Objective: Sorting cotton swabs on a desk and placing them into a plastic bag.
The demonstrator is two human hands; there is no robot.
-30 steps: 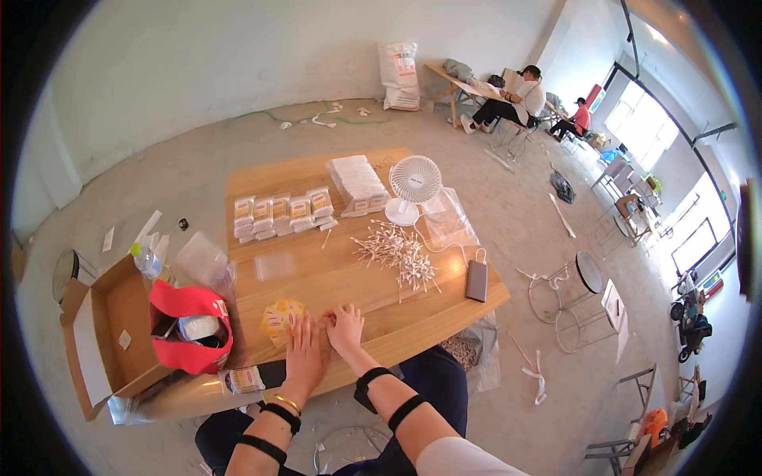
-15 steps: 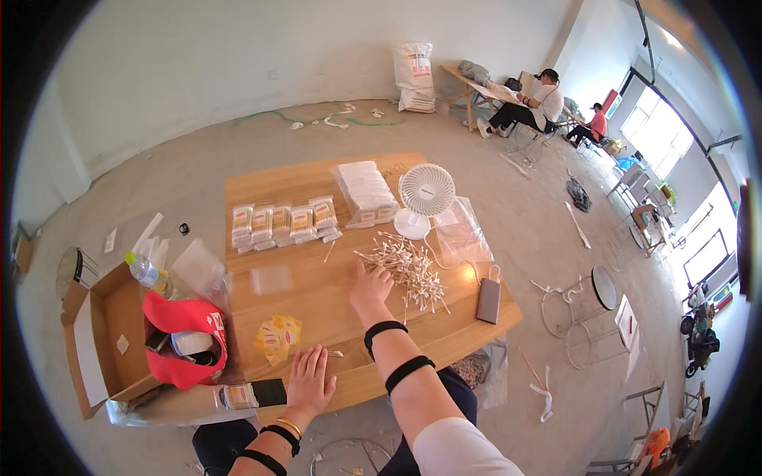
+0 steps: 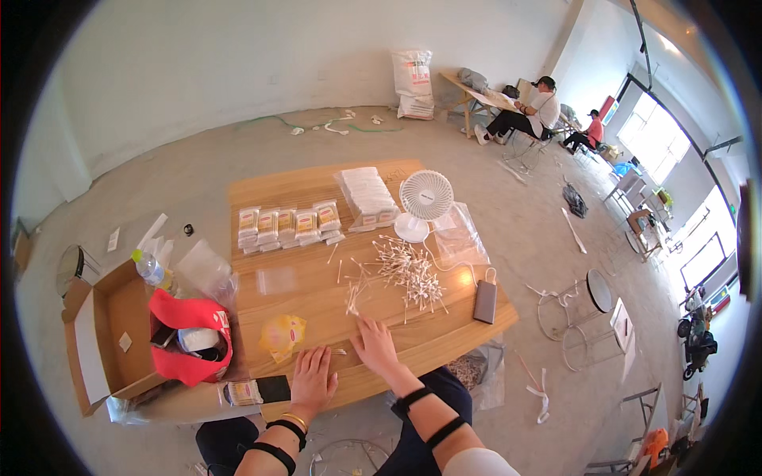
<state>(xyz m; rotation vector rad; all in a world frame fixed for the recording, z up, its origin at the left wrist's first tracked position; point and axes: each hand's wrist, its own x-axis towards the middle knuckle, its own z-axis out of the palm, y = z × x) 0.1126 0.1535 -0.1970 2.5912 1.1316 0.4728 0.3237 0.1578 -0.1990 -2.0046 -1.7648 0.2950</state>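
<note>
My left hand (image 3: 313, 379) lies flat near the table's front edge, fingers stretched out. A few cotton swabs (image 3: 339, 351) rest beside its fingertips. To the right, my right hand (image 3: 375, 346) is low over the tabletop with its fingers stretched out. Several blurred swabs (image 3: 354, 297) lie just beyond its fingertips; whether they touch is hard to tell. Farther back is a loose pile of cotton swabs (image 3: 414, 274). Yellow printed cards (image 3: 282, 336) lie fanned left of my hands, and a clear plastic bag (image 3: 275, 279) lies flat behind them.
Filled swab packs (image 3: 287, 225) stand in a row near a white stack of packs (image 3: 367, 194). A white fan (image 3: 426, 198) and a grey power bank (image 3: 486, 301) stand right. Left are a red bag (image 3: 190, 309) and cardboard box (image 3: 119, 333). Two people sit at the far right.
My right hand has moved from the swab pile back toward me, near my left hand. Some swabs now lie apart from the pile, left of it. My left hand stays nearly in place.
</note>
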